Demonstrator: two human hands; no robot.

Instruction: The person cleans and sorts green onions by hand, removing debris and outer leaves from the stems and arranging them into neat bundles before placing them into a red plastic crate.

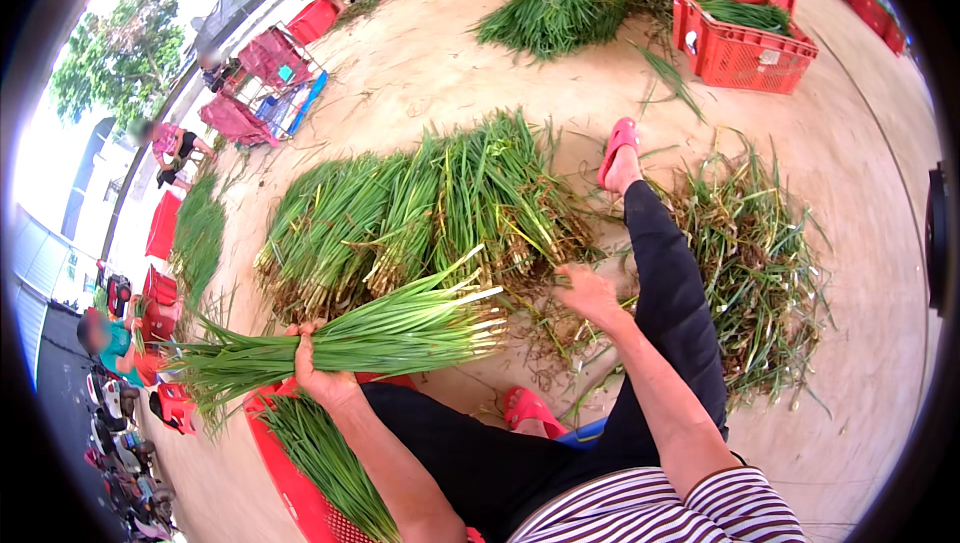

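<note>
My left hand is closed around a bundle of garlic chives. The pale, trimmed-looking stem ends point right, and the green leaf tips hang to the left. My right hand is at the right end of a large chive pile, beside its brown, soil-covered root ends. Its fingers are partly curled; whether they pinch a stalk cannot be made out. Under my left forearm, a red plastic crate holds more green chives lying lengthwise.
A heap of withered leaf waste lies right of my outstretched leg. Farther off stand a red crate of chives and another chive pile. Several people sit working around the floor. Parked scooters line the far left.
</note>
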